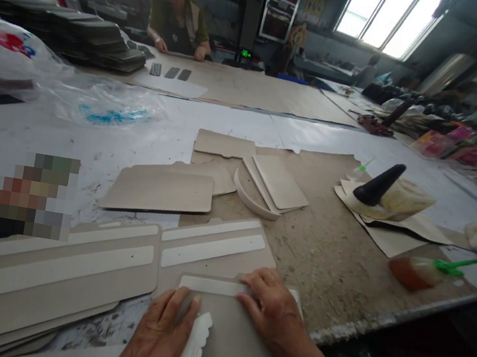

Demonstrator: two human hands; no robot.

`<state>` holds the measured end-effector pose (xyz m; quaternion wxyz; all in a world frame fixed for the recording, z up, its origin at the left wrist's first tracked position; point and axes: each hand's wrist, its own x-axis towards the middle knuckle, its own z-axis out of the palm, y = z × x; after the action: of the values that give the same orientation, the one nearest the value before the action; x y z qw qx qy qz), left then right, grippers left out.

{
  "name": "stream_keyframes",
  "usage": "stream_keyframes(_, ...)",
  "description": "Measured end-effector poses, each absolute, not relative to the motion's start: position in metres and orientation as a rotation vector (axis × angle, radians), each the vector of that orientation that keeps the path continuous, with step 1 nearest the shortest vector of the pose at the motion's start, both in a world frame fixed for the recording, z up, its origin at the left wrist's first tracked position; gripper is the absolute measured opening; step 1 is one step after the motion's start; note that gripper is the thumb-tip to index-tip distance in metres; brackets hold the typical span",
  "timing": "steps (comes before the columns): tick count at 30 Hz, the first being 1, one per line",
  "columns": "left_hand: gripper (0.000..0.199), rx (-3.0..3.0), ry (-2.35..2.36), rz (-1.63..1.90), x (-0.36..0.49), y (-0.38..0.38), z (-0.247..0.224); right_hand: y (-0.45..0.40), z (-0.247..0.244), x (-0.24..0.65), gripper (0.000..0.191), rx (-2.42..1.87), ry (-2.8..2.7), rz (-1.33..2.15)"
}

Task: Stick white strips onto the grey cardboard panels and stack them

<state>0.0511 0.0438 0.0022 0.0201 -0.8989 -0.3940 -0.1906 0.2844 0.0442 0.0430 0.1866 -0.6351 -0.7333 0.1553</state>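
A beige panel (239,347) lies at the table's front edge with a white strip (215,286) along its top edge. My right hand (275,305) is over the strip's right part, thumb and fingers closed about it. My left hand (162,332) lies on the panel's left side, its fingers bent over a small stack of white pieces (194,343) that sticks out to the right of the palm. Left of my hands, more beige panels (115,273) bear white strips; several lie stacked.
Loose beige panels (161,190) and a curved strip (253,199) lie mid-table. To the right are a glue bottle (416,273) and a container with a black cone (380,186). Plastic bags (109,107) lie left. A person (180,18) works at the far table.
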Motion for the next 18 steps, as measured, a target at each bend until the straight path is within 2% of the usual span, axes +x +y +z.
stream_keyframes(6,0.054,-2.818,-1.206,-0.513,0.052,0.044,0.004,0.046,0.04,0.277,0.006,-1.781,-2.16,0.337)
stream_keyframes(14,0.047,-2.813,-1.168,-0.563,0.051,0.046,-0.003,0.045,0.034,0.276,0.01,-1.782,-2.16,0.2)
stream_keyframes(18,0.043,-2.811,-1.282,-0.712,0.056,0.038,-0.014,0.04,0.026,0.277,0.015,-1.695,-2.154,0.149)
